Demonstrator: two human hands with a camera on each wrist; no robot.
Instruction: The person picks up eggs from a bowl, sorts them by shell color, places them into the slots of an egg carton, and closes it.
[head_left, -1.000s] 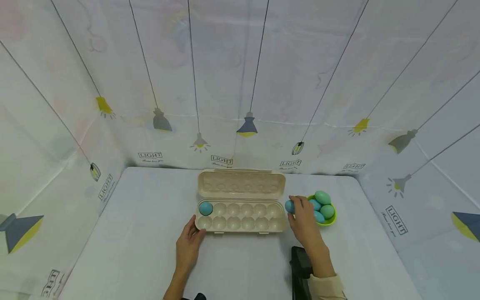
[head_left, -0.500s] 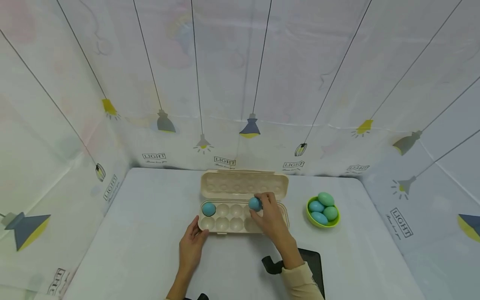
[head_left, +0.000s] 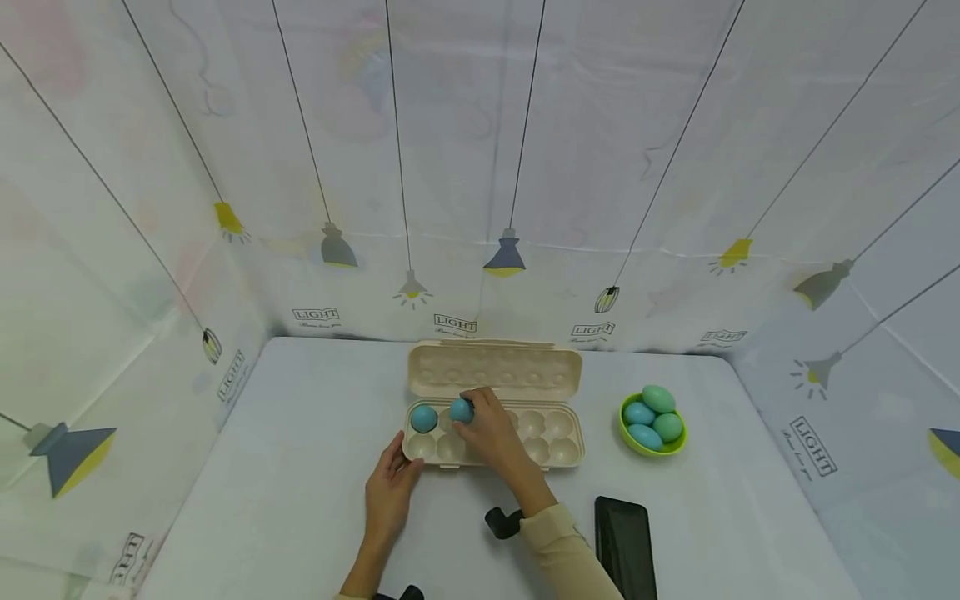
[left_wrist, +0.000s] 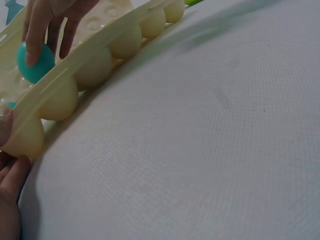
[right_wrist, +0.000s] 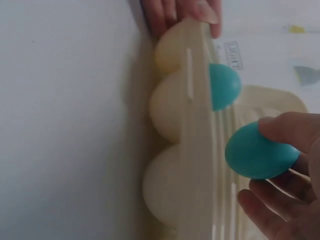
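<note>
A cream egg carton (head_left: 495,367) lies with its lid swung back. One blue egg (head_left: 423,418) sits in the far-left cup. My right hand (head_left: 491,433) pinches a second blue egg (right_wrist: 260,150) between thumb and fingers, over the back row just right of the first one. In the right wrist view this egg is tilted and above the carton's rim. My left hand (head_left: 390,492) grips the carton's front-left corner; its thumb (right_wrist: 202,11) lies over the rim and the other fingers (left_wrist: 15,177) are at the outside of the end cup.
A lime-green bowl (head_left: 628,440) with several blue and green eggs stands to the right of the carton. A black phone-like slab (head_left: 626,546) lies nearer on the right. Printed cloth walls (head_left: 465,167) rise behind the white table (head_left: 315,400) and at its sides.
My right hand has carried the blue egg leftward from beside the bowl to over the carton's left part. The left hand keeps its grip on the corner; the head view has shifted slightly.
</note>
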